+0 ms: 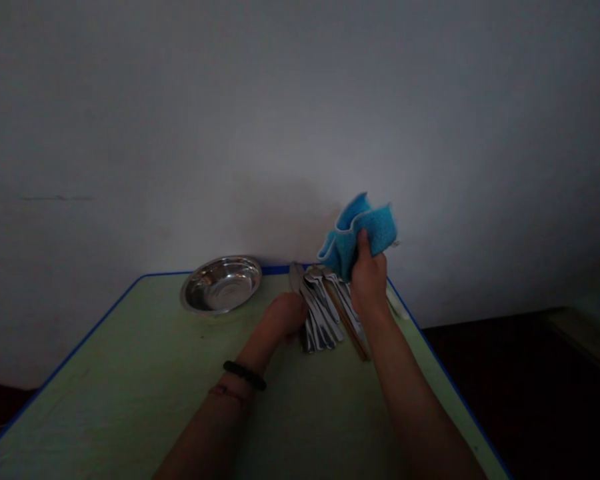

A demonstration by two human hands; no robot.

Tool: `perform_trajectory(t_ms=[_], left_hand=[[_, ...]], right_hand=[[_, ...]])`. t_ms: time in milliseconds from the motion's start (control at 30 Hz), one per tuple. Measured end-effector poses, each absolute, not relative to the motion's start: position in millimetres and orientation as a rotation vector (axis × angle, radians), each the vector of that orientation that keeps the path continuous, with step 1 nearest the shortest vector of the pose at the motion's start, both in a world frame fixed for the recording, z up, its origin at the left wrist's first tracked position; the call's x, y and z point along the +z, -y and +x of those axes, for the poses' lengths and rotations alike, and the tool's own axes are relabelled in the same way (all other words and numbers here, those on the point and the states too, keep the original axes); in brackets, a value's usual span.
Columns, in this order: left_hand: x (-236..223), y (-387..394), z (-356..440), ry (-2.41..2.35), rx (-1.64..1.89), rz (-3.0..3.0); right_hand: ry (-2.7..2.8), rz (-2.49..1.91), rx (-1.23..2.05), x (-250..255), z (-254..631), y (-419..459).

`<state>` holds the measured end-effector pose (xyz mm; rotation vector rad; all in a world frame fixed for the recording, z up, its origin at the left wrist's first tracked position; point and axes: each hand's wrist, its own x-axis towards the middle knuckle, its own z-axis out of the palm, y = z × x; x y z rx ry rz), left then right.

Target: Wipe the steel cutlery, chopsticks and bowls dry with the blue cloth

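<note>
A folded blue cloth [380, 229] with a pale edge is gripped in my right hand [370, 280], thumb on top, held up above the far right of the table. My left hand [287, 313] is low at the left side of a spread of cutlery, its fingers curled and mostly hidden. A knife blade [295, 277] shows just beyond those fingers; whether they hold it is unclear. Beside it lie several metal knives and spoons [325, 293], fanned with handles toward me. A pair of brown chopsticks [349, 325] lies to their right, partly near my right wrist.
A shiny round metal bowl [185, 297] stands at the back left of the green table [130, 373], which has a blue edge. A pale wall [205, 133] rises right behind the table. A whitish object [398, 307] lies by the right edge, partly hidden by my right arm.
</note>
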<state>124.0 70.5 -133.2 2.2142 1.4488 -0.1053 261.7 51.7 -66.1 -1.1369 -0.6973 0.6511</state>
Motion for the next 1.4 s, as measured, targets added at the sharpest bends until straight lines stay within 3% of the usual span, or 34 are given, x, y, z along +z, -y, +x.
perform_trajectory(t_ms=[300, 533, 667, 767, 1400], left_hand=[[-115.1, -66.0, 131.5, -1.703, -0.174, 2.38], [-54.7, -67.1, 40.9, -2.09, 0.148, 2.334], [-68.3, -76.4, -20.6, -2.393, 0.294, 2.109], [-91.7, -86.8, -45.2, -2.36, 0.272, 2.043], [-86.2, -83.2, -96.2, -2.377, 0.412, 1.778]], right_hand=[[0.758, -1.141, 0.729, -67.8, 256.2, -51.0], [0.702, -0.981, 0.963, -69.9, 248.3, -52.9], [0.569, -0.553, 1.437, -64.8, 233.5, -50.2], [0.515, -0.416, 1.602, -62.1, 225.0, -44.9], [0.447, -0.75, 1.617, -93.0, 212.0, -53.0]])
